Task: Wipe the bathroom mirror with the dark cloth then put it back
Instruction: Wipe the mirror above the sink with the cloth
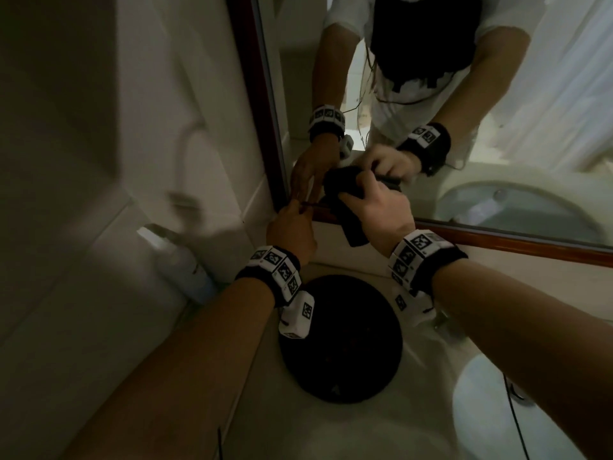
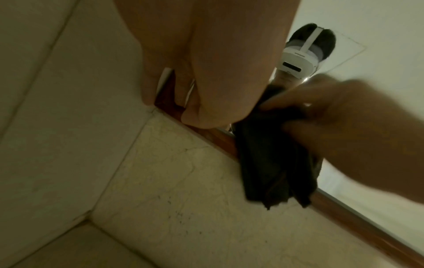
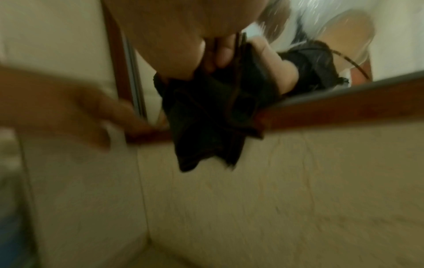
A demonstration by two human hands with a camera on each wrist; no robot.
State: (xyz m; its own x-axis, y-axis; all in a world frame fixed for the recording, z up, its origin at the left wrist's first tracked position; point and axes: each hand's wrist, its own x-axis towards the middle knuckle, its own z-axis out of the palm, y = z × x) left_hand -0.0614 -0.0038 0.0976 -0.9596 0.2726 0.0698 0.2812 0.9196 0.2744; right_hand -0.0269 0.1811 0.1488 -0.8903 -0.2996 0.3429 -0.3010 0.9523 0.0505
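Note:
The mirror (image 1: 517, 104) has a reddish wooden frame (image 1: 497, 243). My right hand (image 1: 376, 204) grips the bunched dark cloth (image 1: 355, 229) and holds it against the glass at the mirror's lower left corner; a loose end hangs over the bottom rail. The right wrist view shows the cloth (image 3: 206, 127) draped over the frame (image 3: 344, 108), with my right hand's fingers (image 3: 220, 52) curled into it. My left hand (image 1: 292, 225) is just left of the cloth, fingers extended and touching the frame's corner. In the left wrist view the left hand's fingers (image 2: 206, 81) lie on the frame beside the cloth (image 2: 275, 163).
A white bottle (image 1: 185, 263) stands by the tiled wall at the left. Below my wrists lies a dark round object (image 1: 341, 340) on the pale counter. The sink basin (image 1: 491, 410) is at the lower right, with a thin cable across it.

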